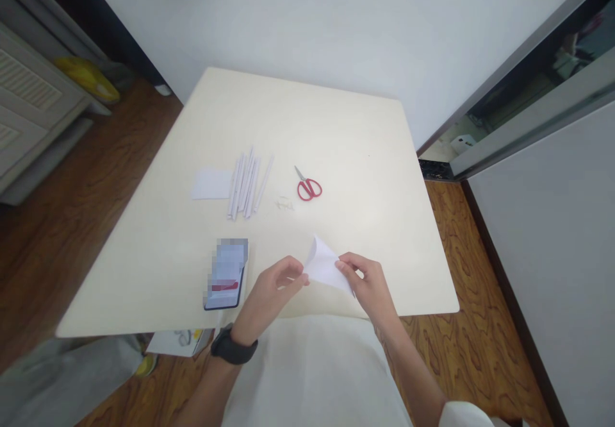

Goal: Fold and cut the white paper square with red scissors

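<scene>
- holding what, between our two hands, just now?

- a thin white paper sheet [327,268], folded or curled so that its upper corner stands up; we cannot tell which. we have it over the near edge of the cream-coloured, smooth-topped desk [360,138], right in front of our white top [312,369].

- and how do our fingers stand?

- on our left hand [273,292] the thumb and forefinger are nearly together, pinching the sheet's left edge. on our right hand [368,281] the thumb lies on top of the sheet, near its right corner, with the forefinger bent close by, so we grip it there too.

- what else do we have on the desk?

- beyond our left hand, a bundle of slim white rolled-paper sticks [245,186], side by side, with one single white stick [265,183] a little apart on the right. just left of the bundle we see a flat white rectangular piece of paper [211,184].

- and the scissors?

- our red-handled metal scissors [306,183] lie to the right of the sticks, blades pointing away from us. near them are some thin pale scraps [284,204], too small for us to make out.

- anything by our left wrist?

- a dark-edged smartphone [225,276], screen lit but blurred, lies to the left of that hand. on the wrist we wear a black band [234,347].
</scene>
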The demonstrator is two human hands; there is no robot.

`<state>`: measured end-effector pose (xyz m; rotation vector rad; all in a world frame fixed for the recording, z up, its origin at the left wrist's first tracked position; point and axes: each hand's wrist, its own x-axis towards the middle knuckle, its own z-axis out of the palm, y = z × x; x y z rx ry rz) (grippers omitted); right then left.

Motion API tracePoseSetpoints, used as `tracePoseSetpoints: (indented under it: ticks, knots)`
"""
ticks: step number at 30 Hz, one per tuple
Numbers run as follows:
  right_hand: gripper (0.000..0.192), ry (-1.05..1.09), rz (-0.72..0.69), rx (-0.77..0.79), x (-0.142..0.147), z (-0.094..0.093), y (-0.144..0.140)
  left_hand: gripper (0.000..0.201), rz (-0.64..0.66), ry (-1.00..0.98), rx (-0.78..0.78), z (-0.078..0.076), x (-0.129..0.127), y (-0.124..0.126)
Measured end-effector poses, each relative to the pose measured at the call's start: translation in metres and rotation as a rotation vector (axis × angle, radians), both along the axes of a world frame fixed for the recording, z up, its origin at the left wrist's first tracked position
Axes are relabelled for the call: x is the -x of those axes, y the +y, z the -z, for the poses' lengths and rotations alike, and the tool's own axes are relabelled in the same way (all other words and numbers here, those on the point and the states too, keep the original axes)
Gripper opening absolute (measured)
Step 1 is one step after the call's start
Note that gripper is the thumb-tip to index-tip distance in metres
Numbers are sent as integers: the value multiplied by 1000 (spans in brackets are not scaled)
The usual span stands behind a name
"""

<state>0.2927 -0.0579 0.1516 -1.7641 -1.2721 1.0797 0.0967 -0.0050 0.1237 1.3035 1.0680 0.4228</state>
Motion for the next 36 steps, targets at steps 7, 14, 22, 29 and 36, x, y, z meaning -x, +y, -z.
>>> tracePoseSetpoints:
  ticks: [7, 14, 22, 29, 36]
  knots:
    - [25, 15, -10, 7, -3, 1, 1, 19, -23, -21, 1, -1, -2, -1]
    - [15, 59, -48, 3, -3, 1, 4, 21, -30, 51, -47, -4, -2, 0]
    - [15, 69, 19, 13, 1, 3, 7, 15, 41, 79, -96, -16, -9, -3]
    - [25, 54, 31, 27, 0, 10, 4, 14, 69, 97, -114, -15, -10, -2]
    - [27, 65, -11, 41, -5, 13, 4, 15, 90, 102, -117, -13, -8, -3]
